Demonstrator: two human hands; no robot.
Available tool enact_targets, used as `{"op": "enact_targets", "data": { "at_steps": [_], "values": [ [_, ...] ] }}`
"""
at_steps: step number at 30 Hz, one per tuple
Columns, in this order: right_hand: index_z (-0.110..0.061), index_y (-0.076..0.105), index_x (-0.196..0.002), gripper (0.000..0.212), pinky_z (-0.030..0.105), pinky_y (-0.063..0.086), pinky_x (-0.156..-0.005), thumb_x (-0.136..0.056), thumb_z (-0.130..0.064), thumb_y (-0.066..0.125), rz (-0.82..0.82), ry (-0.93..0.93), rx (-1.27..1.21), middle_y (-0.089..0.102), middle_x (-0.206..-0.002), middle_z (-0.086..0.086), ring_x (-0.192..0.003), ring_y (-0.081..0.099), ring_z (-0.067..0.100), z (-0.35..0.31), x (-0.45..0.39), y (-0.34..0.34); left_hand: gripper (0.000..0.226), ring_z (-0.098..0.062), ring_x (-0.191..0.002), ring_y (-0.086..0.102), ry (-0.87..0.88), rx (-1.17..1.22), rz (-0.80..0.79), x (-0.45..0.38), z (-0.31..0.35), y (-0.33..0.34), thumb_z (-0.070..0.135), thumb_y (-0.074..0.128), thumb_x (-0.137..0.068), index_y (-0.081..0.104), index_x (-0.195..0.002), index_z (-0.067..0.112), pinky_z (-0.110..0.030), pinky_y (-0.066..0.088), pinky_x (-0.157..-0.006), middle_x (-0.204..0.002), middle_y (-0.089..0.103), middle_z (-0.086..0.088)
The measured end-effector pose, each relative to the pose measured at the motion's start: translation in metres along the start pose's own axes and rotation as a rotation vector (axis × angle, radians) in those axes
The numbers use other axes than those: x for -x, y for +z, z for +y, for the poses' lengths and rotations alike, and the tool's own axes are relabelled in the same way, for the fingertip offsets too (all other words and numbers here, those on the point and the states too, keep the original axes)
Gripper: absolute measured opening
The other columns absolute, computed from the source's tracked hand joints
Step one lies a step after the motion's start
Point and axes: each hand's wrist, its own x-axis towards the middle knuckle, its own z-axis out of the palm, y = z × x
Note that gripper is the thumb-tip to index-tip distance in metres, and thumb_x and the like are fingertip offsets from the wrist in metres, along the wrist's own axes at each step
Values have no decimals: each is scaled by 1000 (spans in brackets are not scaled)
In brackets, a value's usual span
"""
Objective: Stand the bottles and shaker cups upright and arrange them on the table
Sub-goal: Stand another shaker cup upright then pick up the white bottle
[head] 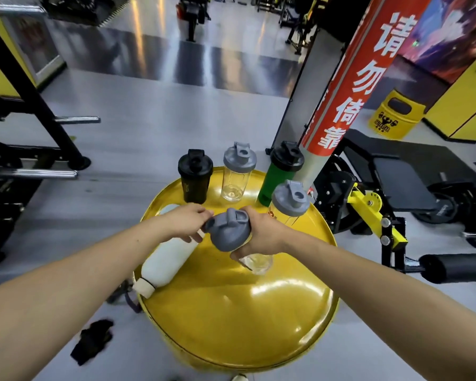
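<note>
On the round yellow table (239,320) my right hand (261,235) grips a clear shaker cup with a grey lid (228,232), held tilted above the middle. My left hand (188,221) touches the lid's left side with its fingers and rests over a white bottle (166,259) lying on its side at the table's left edge. Upright at the back stand a black shaker (195,176), a clear shaker with a grey lid (238,171) and a green shaker with a black lid (279,173). A second clear grey-lidded shaker (290,202) stands at the right.
A red and white padded post (349,86) rises just behind the table's right side. A black bench with yellow brackets (390,188) is to the right, weight racks (25,149) to the left. A black cloth (92,340) lies on the floor at lower left.
</note>
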Motion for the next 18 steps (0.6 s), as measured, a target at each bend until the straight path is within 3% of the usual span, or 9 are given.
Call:
{"op": "enact_targets", "data": {
  "at_steps": [5,9,14,16,18],
  "values": [
    [-28,39,-143,110,37,51,-100,-52,-35,99,159,38,-302,60,-129,-5,-117,59,19,-4,-11,1,38,-27,-99,69,-32,398,83,-3,9,-7,52,39,-101,58,-116,22,-45,56,-90,-118,62,-3],
    [-36,38,-145,122,46,48,-106,-38,-48,96,203,100,-443,50,-134,-1,-124,52,23,7,-21,6,52,-28,-114,60,-20,559,38,-6,12,2,60,43,-96,53,-132,24,-48,54,-93,-130,57,-1],
    [-24,33,-149,96,40,52,-101,-71,-12,87,316,157,-684,58,-135,-3,-126,55,18,17,-11,8,42,-27,-112,61,41,649,18,-12,19,17,49,44,-100,49,-133,24,-48,54,-92,-129,59,-1],
    [-22,33,-147,88,35,51,-95,-74,-11,81,392,209,-664,55,-134,-3,-126,54,19,14,-6,15,39,-26,-111,62,64,653,32,-15,23,21,43,43,-102,47,-136,24,-49,53,-94,-125,61,-2],
    [-22,30,-149,95,42,49,-102,-66,-26,76,459,263,-582,48,-139,3,-131,48,26,9,-3,25,37,-22,-110,61,100,568,55,-20,27,24,40,41,-103,48,-138,28,-47,52,-93,-125,61,1]
  ]
}}
